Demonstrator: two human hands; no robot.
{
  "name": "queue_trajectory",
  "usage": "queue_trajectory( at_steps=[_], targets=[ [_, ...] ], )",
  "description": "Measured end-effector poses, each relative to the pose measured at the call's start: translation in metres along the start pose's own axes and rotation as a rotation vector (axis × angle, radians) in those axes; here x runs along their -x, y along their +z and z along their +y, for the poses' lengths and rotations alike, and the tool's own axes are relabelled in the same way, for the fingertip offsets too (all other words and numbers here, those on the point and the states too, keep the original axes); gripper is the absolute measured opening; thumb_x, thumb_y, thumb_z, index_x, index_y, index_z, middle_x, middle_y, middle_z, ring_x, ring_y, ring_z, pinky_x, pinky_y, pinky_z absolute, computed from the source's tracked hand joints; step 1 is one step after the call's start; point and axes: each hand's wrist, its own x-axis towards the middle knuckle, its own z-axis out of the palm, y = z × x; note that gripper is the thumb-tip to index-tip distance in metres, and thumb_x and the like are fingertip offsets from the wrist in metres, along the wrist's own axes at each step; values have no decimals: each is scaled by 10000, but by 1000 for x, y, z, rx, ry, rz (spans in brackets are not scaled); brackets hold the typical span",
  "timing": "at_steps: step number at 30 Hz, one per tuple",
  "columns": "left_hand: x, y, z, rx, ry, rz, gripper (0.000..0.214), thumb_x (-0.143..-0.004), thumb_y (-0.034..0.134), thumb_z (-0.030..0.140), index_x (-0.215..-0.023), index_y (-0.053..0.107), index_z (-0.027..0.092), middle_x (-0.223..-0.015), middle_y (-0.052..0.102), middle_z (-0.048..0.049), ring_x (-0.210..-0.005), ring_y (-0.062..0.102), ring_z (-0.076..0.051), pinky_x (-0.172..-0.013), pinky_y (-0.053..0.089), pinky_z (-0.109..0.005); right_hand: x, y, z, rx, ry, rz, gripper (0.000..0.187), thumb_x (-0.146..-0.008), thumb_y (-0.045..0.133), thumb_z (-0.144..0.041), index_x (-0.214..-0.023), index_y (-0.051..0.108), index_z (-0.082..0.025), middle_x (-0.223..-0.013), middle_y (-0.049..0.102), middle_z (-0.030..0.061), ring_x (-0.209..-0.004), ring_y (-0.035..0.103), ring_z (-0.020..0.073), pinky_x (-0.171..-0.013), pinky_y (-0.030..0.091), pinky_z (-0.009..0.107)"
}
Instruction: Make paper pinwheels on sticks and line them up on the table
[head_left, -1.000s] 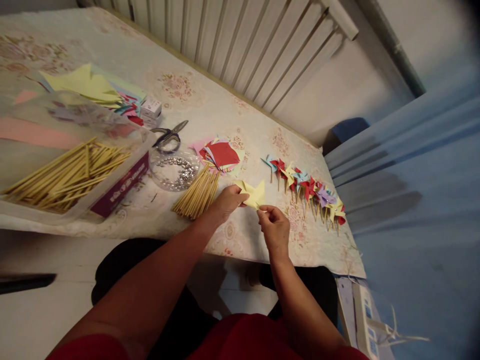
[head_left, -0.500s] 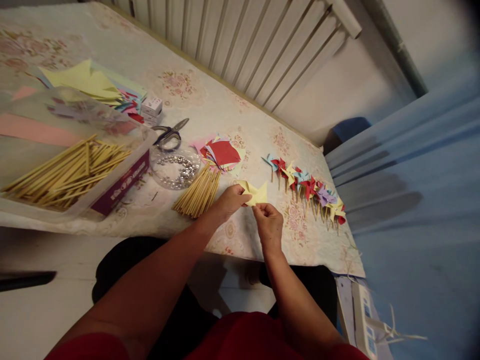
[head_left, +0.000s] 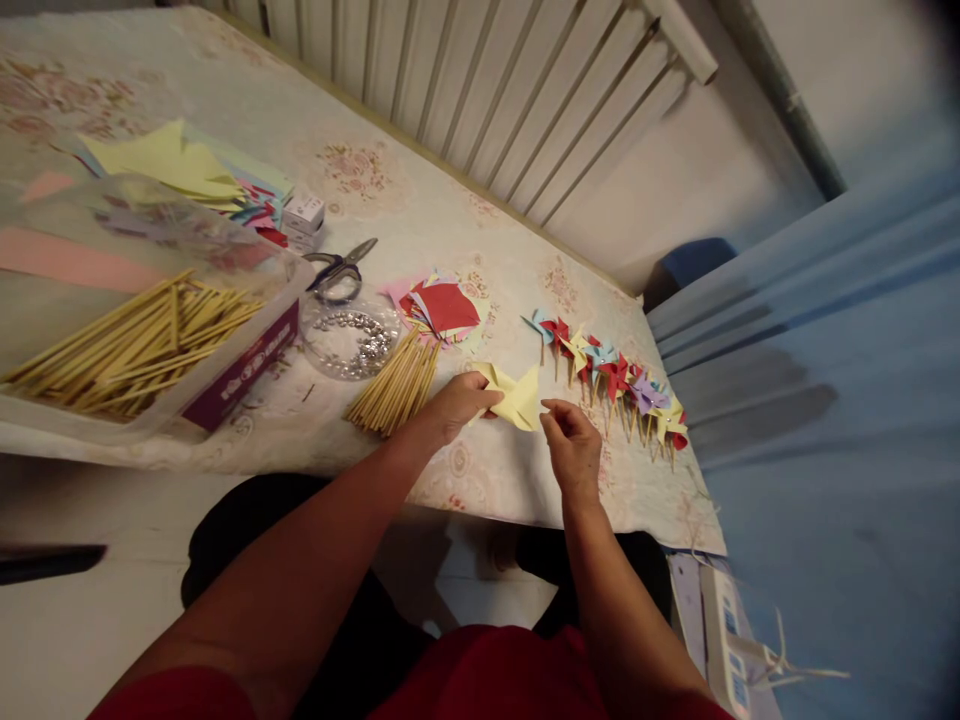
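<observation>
My left hand (head_left: 457,402) pinches the left side of a yellow cut paper square (head_left: 517,398) that lies folded over the table edge area. My right hand (head_left: 571,442) is just right of the paper, fingers curled in a pinch at its lower right corner; whether it grips the paper is unclear. A bundle of wooden sticks (head_left: 395,384) lies left of my left hand. A row of finished paper pinwheels (head_left: 616,378) on sticks lies to the right.
A clear dish of silver pins (head_left: 349,338), scissors (head_left: 341,268), a pile of coloured paper squares (head_left: 441,306), a plastic tub of sticks (head_left: 127,340) and coloured sheets (head_left: 169,165) sit on the flowered tablecloth (head_left: 420,220). A radiator (head_left: 480,90) runs behind.
My right hand has shifted right, from the paper's lower middle to its right corner. The yellow paper now lies flatter and more spread. My left hand has kept its hold.
</observation>
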Motion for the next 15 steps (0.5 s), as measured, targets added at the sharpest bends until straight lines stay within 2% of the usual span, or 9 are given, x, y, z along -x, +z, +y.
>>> queue_trajectory(
  at_steps=[4, 8, 11, 15],
  targets=[
    [-1, -1, -2, -9, -24, -40, 115, -662, 590, 141, -763, 628, 102, -695, 622, -26, -609, 528, -91, -584, 393, -212, -9, -8, 12, -68, -37, -176, 169, -781, 625, -289, -913, 705, -222, -830, 639, 17, -669, 530, 136, -611, 431, 271],
    [-1, -1, -2, -30, -25, -45, 108, -658, 575, 131, -751, 623, 102, -676, 599, -10, -577, 503, -78, -564, 370, -206, -12, -7, 8, -84, -83, -263, 104, -773, 638, -281, -838, 696, -223, -831, 639, 17, -712, 556, 144, -633, 449, 276],
    [-1, -1, -2, -46, -32, -40, 115, -657, 579, 134, -755, 631, 104, -681, 606, -12, -580, 508, -81, -571, 376, -207, -12, -3, 3, -97, -75, -248, 116, -759, 656, -302, -828, 684, -213, -795, 635, 10, -700, 561, 142, -633, 460, 280],
    [-2, -1, -3, -53, -52, -15, 126, -659, 579, 136, -767, 638, 110, -696, 625, -20, -593, 526, -87, -574, 379, -204, -11, 1, -1, -153, 30, -195, 179, -723, 680, -308, -858, 633, -200, -692, 611, -23, -589, 549, 126, -578, 470, 274]
  ],
)
